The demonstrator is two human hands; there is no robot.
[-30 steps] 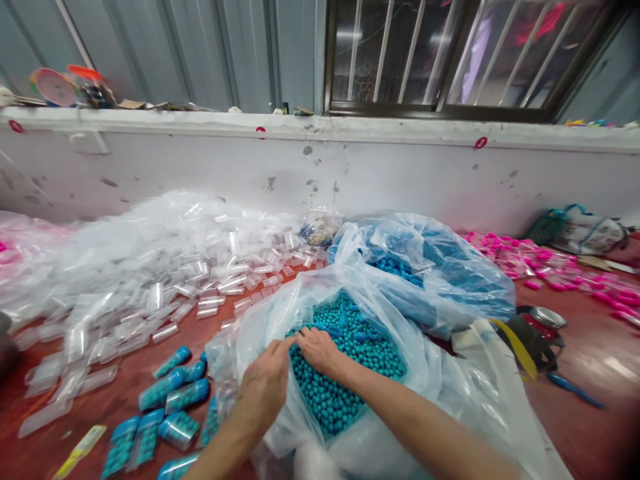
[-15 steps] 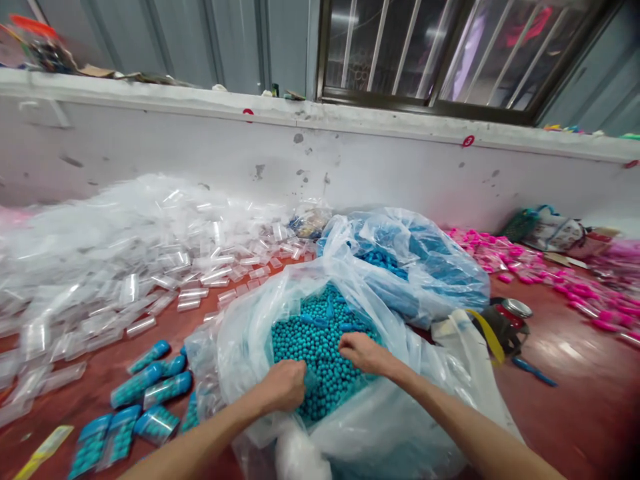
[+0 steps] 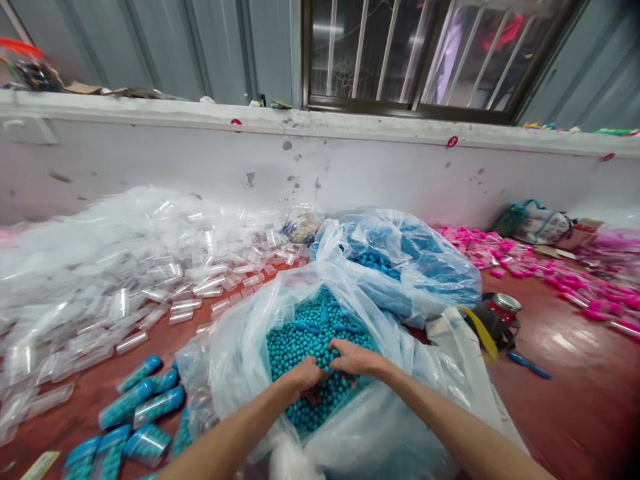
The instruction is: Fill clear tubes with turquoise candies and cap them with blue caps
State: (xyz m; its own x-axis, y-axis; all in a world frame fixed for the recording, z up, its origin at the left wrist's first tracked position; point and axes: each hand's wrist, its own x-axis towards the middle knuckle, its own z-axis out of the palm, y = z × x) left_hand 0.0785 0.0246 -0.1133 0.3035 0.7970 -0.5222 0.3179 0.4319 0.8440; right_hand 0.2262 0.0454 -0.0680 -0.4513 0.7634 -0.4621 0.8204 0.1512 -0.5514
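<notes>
An open translucent plastic bag point(image 3: 240, 333) holds a mass of small turquoise beads point(image 3: 300, 347). Over the beads, my left hand point(image 3: 306, 379) is closed with its fingers curled down; what it grips, if anything, is hidden. Close beside it is my right hand point(image 3: 355, 359), palm down, its fingers bent and apart and its tips at the beads. Several blue plastic scoops point(image 3: 307, 327) lie on the beads just beyond my hands. To the left of the bag, several clear tubes filled with beads and capped in blue point(image 3: 159, 405) rest on the red surface.
A heap of empty clear tubes point(image 3: 120, 267) covers the left side. Behind stands a bag of blue pieces point(image 3: 415, 260). Pink-capped tubes point(image 3: 520, 263) spread along the back right. A jar with a metal lid point(image 3: 505, 305) and a blue scoop point(image 3: 529, 365) are on the right.
My left hand has moved right and my right hand slightly left and down, so they now nearly meet over the beads. The whole view has shifted slightly.
</notes>
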